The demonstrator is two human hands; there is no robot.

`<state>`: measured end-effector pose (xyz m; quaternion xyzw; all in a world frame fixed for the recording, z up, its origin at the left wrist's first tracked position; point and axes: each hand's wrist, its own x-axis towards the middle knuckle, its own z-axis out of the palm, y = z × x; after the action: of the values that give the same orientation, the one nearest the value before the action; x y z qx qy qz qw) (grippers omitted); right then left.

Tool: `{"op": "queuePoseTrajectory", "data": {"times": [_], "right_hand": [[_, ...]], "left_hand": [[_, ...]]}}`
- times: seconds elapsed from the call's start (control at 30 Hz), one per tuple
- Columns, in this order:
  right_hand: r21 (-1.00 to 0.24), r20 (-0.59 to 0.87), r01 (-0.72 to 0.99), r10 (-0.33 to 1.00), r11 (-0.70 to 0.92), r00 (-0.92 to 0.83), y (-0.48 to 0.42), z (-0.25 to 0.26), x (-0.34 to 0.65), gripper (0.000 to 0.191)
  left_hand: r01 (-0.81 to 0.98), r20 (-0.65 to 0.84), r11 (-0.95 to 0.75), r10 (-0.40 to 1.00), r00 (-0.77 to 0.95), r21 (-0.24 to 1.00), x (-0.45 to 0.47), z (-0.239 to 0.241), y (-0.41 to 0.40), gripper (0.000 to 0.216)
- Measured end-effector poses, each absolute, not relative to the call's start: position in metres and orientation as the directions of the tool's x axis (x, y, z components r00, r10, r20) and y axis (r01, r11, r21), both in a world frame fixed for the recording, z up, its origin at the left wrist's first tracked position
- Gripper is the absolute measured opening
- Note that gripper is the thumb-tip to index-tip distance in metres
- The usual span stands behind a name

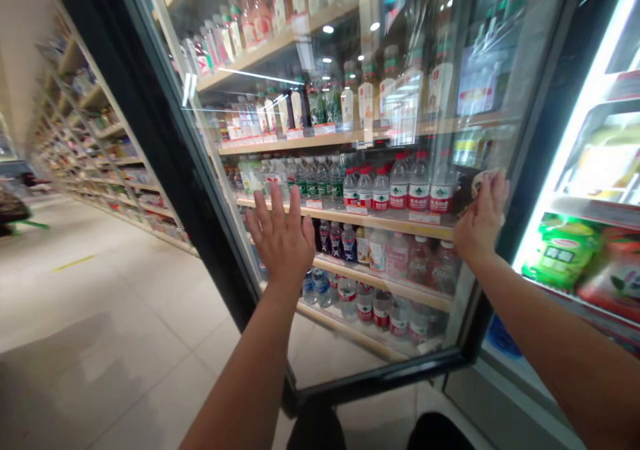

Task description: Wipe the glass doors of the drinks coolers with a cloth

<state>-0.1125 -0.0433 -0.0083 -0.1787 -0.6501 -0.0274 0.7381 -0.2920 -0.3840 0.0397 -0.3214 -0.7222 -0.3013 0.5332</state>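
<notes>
A glass door [345, 363] with a black frame stands swung out in front of me, tilted in view. My left hand [283, 237] lies flat on its pane, fingers spread, holding nothing. Near the door's right side, my right hand [483, 220] presses a crumpled pale cloth [479, 182] to the glass. Most of that cloth is hidden under the fingers. Rows of drink bottles show through or in the pane, among them red-capped water bottles [399, 182] between my hands.
At right, a lit cooler [570, 203] holds green packages [563, 253] and red ones. Long store shelves [100, 117] run along the aisle at left. Pale floor tiles [150, 343] lie below, and my dark-clad knees or feet show at the bottom edge.
</notes>
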Motion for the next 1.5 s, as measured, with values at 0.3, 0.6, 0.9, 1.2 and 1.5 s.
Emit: {"op": "queuePoseTrajectory", "data": {"times": [0.3, 0.6, 0.9, 1.2, 1.5], "right_hand": [[-0.038, 0.998, 0.226, 0.049, 0.973, -0.042, -0.074, 0.006, -0.121, 0.067], [-0.070, 0.996, 0.232, 0.057, 0.970, 0.061, -0.069, 0.083, -0.130, 0.062], [0.141, 0.989, 0.169, -0.129, 0.976, -0.077, -0.100, 0.071, -0.140, 0.074], [0.427, 0.842, -0.019, -0.405, 0.904, -0.356, -0.158, 0.012, -0.158, 0.077], [0.230, 0.953, 0.096, -0.204, 0.968, -0.226, -0.163, 0.046, -0.166, 0.075]], "left_hand": [[0.782, 0.965, 0.619, 0.157, -0.210, 0.070, -0.293, 0.039, -0.384, 0.056], [0.747, 0.979, 0.665, 0.141, -0.146, 0.016, -0.295, 0.036, -0.384, 0.057], [0.745, 0.983, 0.667, 0.134, -0.123, 0.003, -0.294, 0.036, -0.384, 0.056], [0.764, 0.980, 0.644, 0.134, -0.147, 0.027, -0.296, 0.036, -0.384, 0.055], [0.773, 0.982, 0.633, 0.125, -0.141, 0.030, -0.297, 0.036, -0.385, 0.055]]}}
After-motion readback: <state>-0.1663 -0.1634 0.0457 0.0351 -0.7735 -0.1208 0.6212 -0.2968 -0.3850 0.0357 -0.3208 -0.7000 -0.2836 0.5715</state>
